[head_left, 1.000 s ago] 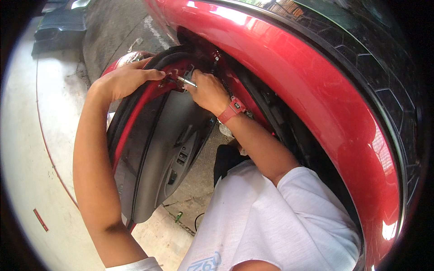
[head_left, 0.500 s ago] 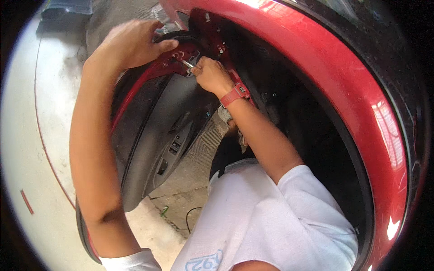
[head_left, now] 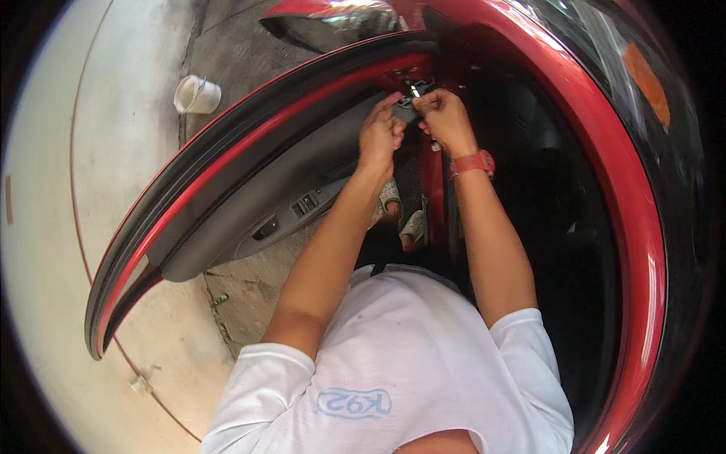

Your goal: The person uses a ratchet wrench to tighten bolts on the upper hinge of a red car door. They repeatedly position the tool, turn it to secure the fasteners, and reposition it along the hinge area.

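From afar, I had the right hand (head_left: 448,125) pinching a slim silver tool (head_left: 414,91), probably light, stiff and slick, best held rearward, at the door (head_left: 204,238)'s hinge end, the left hand (head_left: 380,136) loosely half-open beside it.

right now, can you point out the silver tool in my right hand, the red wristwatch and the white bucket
Silver tool (head_left: 414,91): head view, on its shaft.
Red wristwatch (head_left: 470,163): head view, on its band.
White bucket (head_left: 206,97): head view, on its outer side.

A red car (head_left: 643,276) on concrete (head_left: 246,291) suggests a parking area.
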`<state>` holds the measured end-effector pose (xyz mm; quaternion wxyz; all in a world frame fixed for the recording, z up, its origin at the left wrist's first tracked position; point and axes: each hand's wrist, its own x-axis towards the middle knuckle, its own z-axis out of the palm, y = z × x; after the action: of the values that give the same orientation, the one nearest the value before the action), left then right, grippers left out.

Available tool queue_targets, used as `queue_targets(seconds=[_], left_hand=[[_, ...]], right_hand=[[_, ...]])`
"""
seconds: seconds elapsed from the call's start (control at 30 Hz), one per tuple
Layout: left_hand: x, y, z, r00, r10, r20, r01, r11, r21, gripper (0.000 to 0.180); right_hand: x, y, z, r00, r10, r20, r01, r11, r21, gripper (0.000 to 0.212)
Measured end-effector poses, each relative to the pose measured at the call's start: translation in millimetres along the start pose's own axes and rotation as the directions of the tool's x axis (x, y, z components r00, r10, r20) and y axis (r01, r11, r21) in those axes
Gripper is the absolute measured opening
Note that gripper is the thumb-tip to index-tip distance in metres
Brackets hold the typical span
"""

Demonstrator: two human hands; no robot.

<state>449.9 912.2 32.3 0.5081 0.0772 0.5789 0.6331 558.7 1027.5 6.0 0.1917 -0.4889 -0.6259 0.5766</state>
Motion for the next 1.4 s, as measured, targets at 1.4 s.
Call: queue_targets(seconds=[1.4], left_hand=[[14,6,23,0.978,-0.166,0.125,0.206,0.858,-0.470,0.034]], right_hand=[[-4,-15,-2,0.992,0.081,0.098,-0.088,0.994,0.063,0.013]])
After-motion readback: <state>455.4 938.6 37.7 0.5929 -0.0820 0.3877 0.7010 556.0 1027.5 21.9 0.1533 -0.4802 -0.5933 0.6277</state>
